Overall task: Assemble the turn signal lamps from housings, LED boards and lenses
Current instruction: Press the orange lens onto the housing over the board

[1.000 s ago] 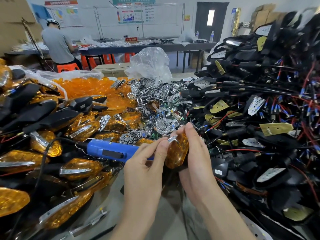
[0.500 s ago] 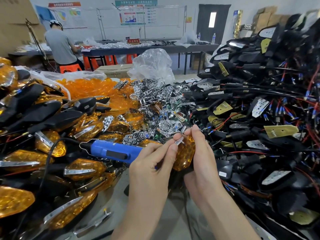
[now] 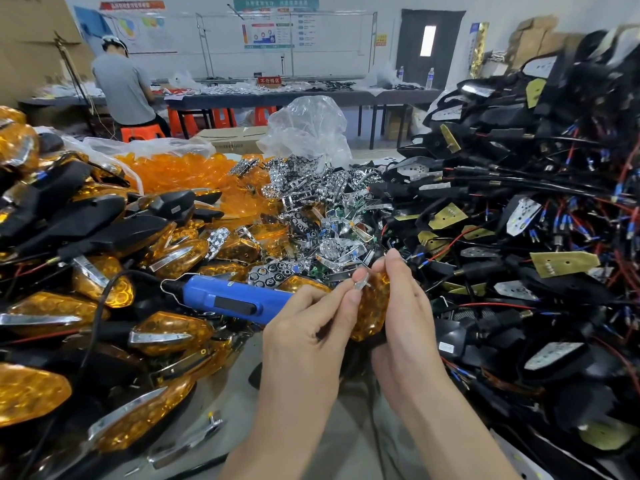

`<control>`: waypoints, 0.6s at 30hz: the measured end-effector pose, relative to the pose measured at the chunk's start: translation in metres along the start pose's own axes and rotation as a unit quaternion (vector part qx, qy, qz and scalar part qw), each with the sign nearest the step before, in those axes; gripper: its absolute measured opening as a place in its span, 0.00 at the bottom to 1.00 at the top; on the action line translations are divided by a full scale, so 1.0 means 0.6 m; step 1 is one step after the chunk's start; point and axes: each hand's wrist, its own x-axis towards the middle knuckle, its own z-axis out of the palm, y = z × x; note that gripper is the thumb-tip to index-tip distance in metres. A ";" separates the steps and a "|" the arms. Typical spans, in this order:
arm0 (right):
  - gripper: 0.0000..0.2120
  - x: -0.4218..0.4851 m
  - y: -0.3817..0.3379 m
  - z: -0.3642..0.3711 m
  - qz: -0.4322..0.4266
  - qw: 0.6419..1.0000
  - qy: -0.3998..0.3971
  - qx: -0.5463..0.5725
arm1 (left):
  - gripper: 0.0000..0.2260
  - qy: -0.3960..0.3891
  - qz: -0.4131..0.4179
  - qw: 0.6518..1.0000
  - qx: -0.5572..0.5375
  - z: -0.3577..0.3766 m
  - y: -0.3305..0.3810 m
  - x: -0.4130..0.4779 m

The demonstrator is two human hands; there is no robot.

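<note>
My right hand [image 3: 405, 317] grips an amber turn signal lamp [image 3: 372, 311] upright in front of me, fingers curled round its right side and back. My left hand [image 3: 304, 327] pinches a small chrome trim piece [image 3: 362, 281] against the lamp's top edge. Finished amber lamps [image 3: 166, 332] with chrome strips lie heaped on the left. On the right rises a pile of black housings with LED boards [image 3: 519, 265] and red and blue wires. Loose amber lenses [image 3: 180, 171] and chrome reflectors [image 3: 311, 206] lie behind the hands.
A blue electric screwdriver [image 3: 228, 299] with a black cord lies just left of my left hand. A clear plastic bag [image 3: 308, 129] stands behind the reflectors. At a far table [image 3: 263, 97] a person in a grey shirt [image 3: 123, 88] sits facing away.
Both hands keep holding the lamp and chrome piece in nearly the same place; my left fingertips have shifted slightly along the lamp's top edge.
</note>
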 end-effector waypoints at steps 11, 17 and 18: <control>0.21 0.000 -0.005 -0.003 0.009 1.000 0.010 -0.013 | 0.10 -0.006 0.089 0.993 0.082 -0.003 -0.006 0.005; 0.20 0.003 -0.014 -0.004 0.057 0.998 0.009 0.002 | 0.12 -0.029 0.083 0.995 0.057 -0.008 -0.011 0.013; 0.21 0.003 -0.015 -0.004 0.057 0.998 0.009 0.003 | 0.11 -0.031 0.059 0.997 0.038 -0.009 -0.011 0.012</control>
